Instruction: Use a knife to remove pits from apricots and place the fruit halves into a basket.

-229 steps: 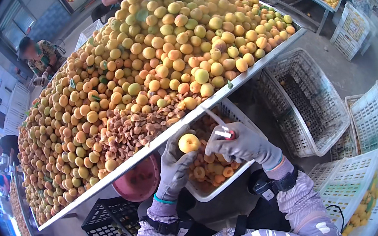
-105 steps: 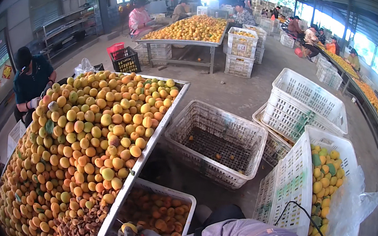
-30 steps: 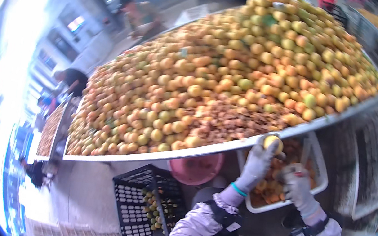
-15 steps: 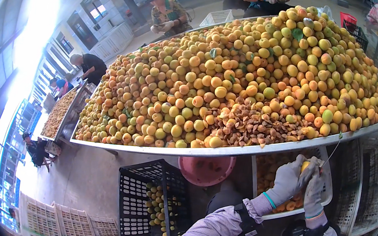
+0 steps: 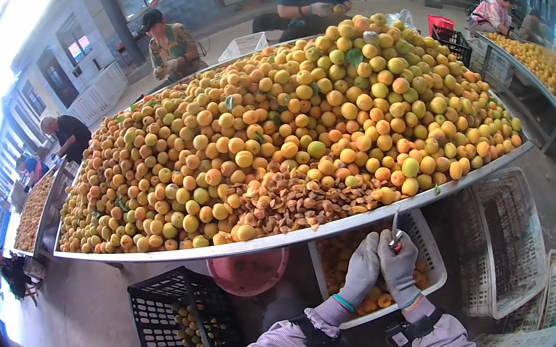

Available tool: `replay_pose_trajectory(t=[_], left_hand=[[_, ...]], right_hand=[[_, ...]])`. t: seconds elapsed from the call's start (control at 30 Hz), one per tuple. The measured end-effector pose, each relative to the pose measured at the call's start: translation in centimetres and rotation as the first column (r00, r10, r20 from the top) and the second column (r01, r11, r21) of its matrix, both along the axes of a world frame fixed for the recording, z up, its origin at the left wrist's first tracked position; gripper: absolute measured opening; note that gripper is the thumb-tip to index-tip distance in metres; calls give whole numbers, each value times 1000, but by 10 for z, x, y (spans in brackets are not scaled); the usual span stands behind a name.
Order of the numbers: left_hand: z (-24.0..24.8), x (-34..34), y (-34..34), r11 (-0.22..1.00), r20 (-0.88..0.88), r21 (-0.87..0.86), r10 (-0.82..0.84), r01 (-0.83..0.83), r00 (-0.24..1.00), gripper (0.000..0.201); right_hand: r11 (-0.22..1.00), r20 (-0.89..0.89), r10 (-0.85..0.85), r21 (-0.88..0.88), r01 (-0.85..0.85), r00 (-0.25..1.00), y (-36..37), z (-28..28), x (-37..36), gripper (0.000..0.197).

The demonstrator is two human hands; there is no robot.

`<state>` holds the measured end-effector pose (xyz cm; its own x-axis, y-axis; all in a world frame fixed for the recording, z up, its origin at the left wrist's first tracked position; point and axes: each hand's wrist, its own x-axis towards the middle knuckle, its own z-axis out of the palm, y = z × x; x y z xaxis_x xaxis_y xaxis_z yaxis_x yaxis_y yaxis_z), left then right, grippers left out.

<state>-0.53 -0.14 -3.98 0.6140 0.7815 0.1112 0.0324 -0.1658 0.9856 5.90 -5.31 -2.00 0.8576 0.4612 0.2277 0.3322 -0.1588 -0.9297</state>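
My right hand [image 5: 398, 265], in a grey glove, is closed around a small knife [image 5: 396, 244] with a red handle; its thin blade points up toward the table edge. Right beside it is my left hand [image 5: 363, 269], also gloved, with fingers drawn together; whatever may be in them is hidden. Both hands are over a white crate [image 5: 434, 277] holding cut orange apricots [image 5: 379, 300]. Beyond them, a metal-edged table [image 5: 162, 254] bears a large heap of whole apricots [image 5: 245, 158]. A pile of brown pits [image 5: 295, 202] lies at its near edge.
Below the table stand a pink basin [image 5: 247, 271] and a black crate [image 5: 154, 312] with greenish fruit. Stacked white crates [image 5: 505, 238] are on the right. Across the table, two people [image 5: 168, 47] work with gloved hands. Another fruit-covered table [image 5: 537, 71] is at the far right.
The view has swung right, so the table appears further left. The apricot held between my hands no longer shows. My hands have lowered over the white crate, the knife blade now upright.
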Motion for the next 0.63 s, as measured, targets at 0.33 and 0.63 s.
replay_pose_trajectory(t=[0.33,0.63], left_hand=[[15,-18,-6,534,-106,-845,-229,34,968,56],[-28,-4,-14,989,31,-139,-49,53,998,42]], right_hand=[[981,320,164,-155,-119,933,-10,-18,3,24],[994,-156,105,31,-102,982,-13,-40,3,21]])
